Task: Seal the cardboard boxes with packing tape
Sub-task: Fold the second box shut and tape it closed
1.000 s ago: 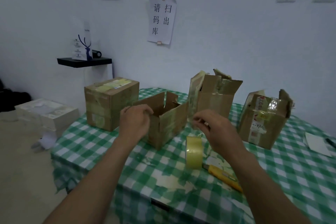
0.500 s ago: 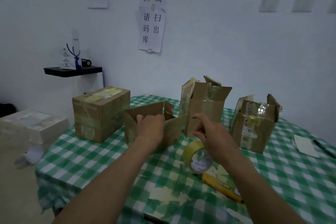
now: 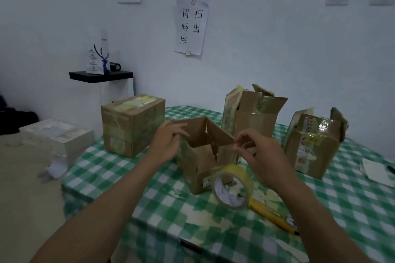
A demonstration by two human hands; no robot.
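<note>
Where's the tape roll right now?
Head view, centre-right: the tape roll is at the front right corner of the open box, just below the right hand, with the yellow knife immediately right of it.

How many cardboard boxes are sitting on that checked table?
4: a taped-shut box far left, a small open box in the middle, a tall open box behind it, a torn box at right. None look hidden.

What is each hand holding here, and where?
Left hand grips the small open cardboard box by its left flap; right hand pinches the free end of the yellowish clear tape roll.
</note>
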